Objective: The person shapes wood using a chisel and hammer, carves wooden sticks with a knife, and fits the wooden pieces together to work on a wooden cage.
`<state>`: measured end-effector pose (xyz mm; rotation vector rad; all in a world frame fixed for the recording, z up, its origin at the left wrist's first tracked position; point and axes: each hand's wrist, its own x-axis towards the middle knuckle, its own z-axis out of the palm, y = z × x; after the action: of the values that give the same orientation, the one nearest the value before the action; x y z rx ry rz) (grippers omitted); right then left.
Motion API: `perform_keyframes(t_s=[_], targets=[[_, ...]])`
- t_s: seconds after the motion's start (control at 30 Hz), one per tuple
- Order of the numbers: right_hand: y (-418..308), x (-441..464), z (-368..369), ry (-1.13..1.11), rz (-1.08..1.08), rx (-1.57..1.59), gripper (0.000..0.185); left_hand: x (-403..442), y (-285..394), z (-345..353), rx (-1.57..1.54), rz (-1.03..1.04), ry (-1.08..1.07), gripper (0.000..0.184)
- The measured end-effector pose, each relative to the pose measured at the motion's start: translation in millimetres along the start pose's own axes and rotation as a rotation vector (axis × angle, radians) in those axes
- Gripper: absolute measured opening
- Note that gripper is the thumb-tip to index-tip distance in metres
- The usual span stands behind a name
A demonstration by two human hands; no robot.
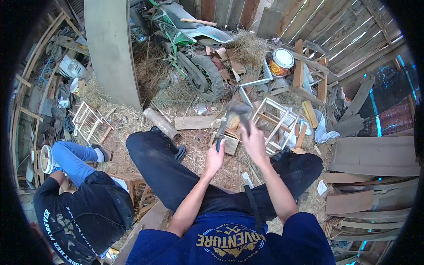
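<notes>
My left hand [214, 160] is closed around a slim dark-handled metal tool [221, 129], which points away from me over a small wooden block [231, 145]. Its exact kind is hard to make out. Just to the right, my right hand [254, 142] grips a hammer [240, 109] whose head is smeared by motion above the block. The block lies on the straw-covered ground between my legs. A white wooden frame [276, 123] stands beyond my right hand.
At left sits another person [84, 207] near a slatted frame [92, 121]. A short log [160, 123] and a plank [194, 122] lie ahead. Farther off are a motorbike [194, 66] and a paint bucket [282, 62]. Stacked boards [375, 157] line the right side.
</notes>
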<state>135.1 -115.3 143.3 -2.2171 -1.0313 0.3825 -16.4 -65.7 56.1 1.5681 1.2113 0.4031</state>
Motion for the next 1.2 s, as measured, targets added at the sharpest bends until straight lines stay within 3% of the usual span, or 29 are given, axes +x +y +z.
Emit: perform_keyframes(t_s=[0.13,0.17,0.23,0.27,0.37,0.57,0.63,0.73,0.83,0.9,0.97,1.0,1.07,1.17,1.2], targets=[[13.3,-1.9,9.6,0.068,0.113,0.22,0.042,8.3,-12.9,6.7,-0.088,0.103,0.146,0.059],[10.6,-1.1,5.3,0.084,0.176,0.384,0.043,5.7,-22.9,4.3,-0.088,0.044,0.095,0.058],[13.1,9.3,-12.6,0.098,0.122,0.355,0.044,-2.1,-3.8,-21.3,-0.073,-0.054,-0.024,0.058],[21.5,16.5,-16.9,0.116,0.04,0.32,0.044,7.7,-26.7,-15.6,-0.11,-0.023,-0.004,0.059],[-21.0,12.2,-56.9,0.105,0.061,0.31,0.047,3.0,-9.6,-31.3,-0.198,-0.122,-0.063,0.062],[-78.5,1.8,-110.1,0.266,-0.208,0.436,0.045,11.6,-25.3,-23.0,-0.21,-0.104,-0.065,0.055],[-93.4,0.4,-117.7,0.318,-0.29,0.609,0.041,8.5,-27.5,-22.3,-0.208,-0.133,-0.069,0.057],[-81.6,-0.2,-90.5,0.418,-0.427,0.572,0.041,14.1,-35.6,-21.2,-0.135,-0.218,-0.073,0.061],[-34.5,-0.2,-21.7,0.507,-0.545,0.432,0.047,16.3,-38.0,-19.3,-0.172,-0.154,-0.087,0.061],[-10.6,-16.9,14.2,0.129,-0.2,0.416,0.041,6.0,-17.7,-22.8,-0.172,-0.132,-0.067,0.061],[22.1,-6.0,36.9,-0.173,-0.017,0.147,0.037,5.2,-19.7,-20.2,-0.128,-0.111,-0.048,0.06],[14.0,-8.4,37.4,-0.107,0.013,0.222,0.036,-3.0,-4.1,-26.5,-0.144,-0.033,0.007,0.062],[3.5,-2.3,32.3,0.01,0.004,0.307,0.037,8.9,-2.3,-32.3,-0.157,-0.075,0.006,0.061],[-9.9,2.1,7.2,-0.023,0.01,0.325,0.043,6.8,-25.0,-38.2,-0.319,-0.258,-0.117,0.059],[-18.7,4.8,-4.5,0.003,-0.01,0.326,0.043,9.7,-24.8,-40.5,-0.294,-0.233,-0.123,0.06]])
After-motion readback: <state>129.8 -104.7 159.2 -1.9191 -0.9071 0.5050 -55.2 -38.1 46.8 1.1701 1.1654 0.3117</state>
